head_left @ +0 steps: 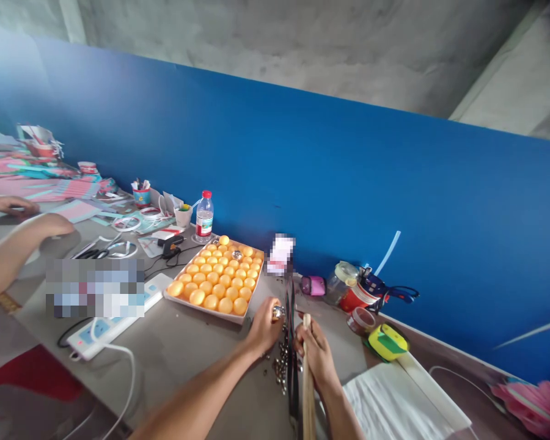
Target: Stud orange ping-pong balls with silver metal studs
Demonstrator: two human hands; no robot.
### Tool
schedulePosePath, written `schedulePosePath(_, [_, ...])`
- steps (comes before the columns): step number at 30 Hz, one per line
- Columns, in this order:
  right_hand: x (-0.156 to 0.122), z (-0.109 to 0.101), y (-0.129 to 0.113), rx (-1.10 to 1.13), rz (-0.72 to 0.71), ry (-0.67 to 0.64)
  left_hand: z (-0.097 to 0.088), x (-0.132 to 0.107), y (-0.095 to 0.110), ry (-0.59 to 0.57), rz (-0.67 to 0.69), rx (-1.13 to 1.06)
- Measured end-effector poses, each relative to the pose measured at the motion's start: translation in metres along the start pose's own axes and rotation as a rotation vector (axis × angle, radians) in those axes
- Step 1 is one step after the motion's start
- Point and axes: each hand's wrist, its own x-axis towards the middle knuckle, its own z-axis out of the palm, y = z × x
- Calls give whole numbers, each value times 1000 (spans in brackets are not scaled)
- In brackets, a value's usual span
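Note:
My left hand (266,324) is closed on a shiny silver ball (278,311), a little above the table. To its right, my right hand (318,351) grips a pale wooden stick (308,397) that runs down toward me. A dark strap (292,366) passes between my two hands. Small shiny metal beads (282,363) lie scattered on the table beside the strap. Beyond my left hand stands a shallow box (211,313) packed with orange balls (219,291). One silver ball (237,255) rests among them.
A power strip (105,333) and a glue gun (171,245) lie left of the box; a plastic bottle (205,220) stands behind it. At right are a clear jar (341,284), a yellow tape measure (388,342) and white cloth (389,397). Another person's arm (18,253) reaches in from the left.

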Motion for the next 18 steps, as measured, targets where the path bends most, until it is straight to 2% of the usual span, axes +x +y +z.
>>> schedulePosePath(4, [0, 1, 1, -55, 16, -76, -1, 0, -2, -19, -1, 17])
schedulePosePath(9, [-1, 2, 1, -79, -23, 33, -1, 2, 0, 31, -43, -5])
schedulePosePath(13, [-6, 10, -1, -52, 36, -137, -1, 3, 3, 7, -38, -22])
schedulePosePath(14, [-6, 10, -1, -37, 36, -140, -1, 3, 5, 11, -50, -32])
schedulePosePath(18, [-2, -3, -3, 77, 39, -6, -3, 3, 10, 1, -166, -186])
